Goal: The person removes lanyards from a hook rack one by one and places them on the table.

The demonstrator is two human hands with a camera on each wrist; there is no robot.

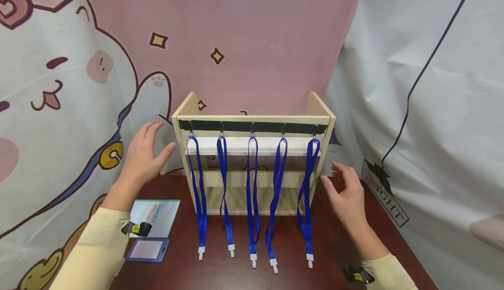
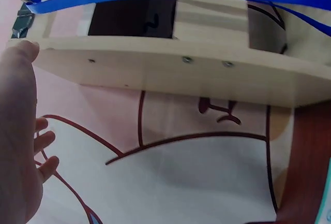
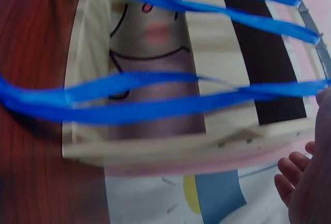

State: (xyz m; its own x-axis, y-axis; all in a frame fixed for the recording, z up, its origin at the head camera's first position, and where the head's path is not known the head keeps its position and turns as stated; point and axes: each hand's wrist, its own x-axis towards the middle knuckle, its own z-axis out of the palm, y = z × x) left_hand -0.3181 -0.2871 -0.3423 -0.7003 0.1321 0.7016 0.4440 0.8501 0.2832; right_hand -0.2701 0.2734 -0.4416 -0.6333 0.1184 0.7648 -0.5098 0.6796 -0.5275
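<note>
A pale wooden rack (image 1: 236,179) stands upright on the table. Along its top front runs a black strip (image 1: 236,126) with small metal hooks. Several blue lanyards (image 1: 308,233) hang from these hooks, their white clips (image 1: 310,259) at the lower ends. My left hand (image 1: 143,154) is held beside the rack's left side, fingers extended and thumb apart, holding nothing. On the other side, my right hand (image 1: 348,193) is empty too, with loosely bent fingers near the right side panel. In the left wrist view the thumb overlaps the panel's edge (image 2: 155,43).
On the dark red table (image 1: 334,255), a booklet marked Gambit (image 1: 169,215) lies at the left, partly behind the left wrist. Just in front of it is a blue-framed badge holder (image 1: 147,257). Printed cloth (image 1: 267,40) hangs behind and at both sides.
</note>
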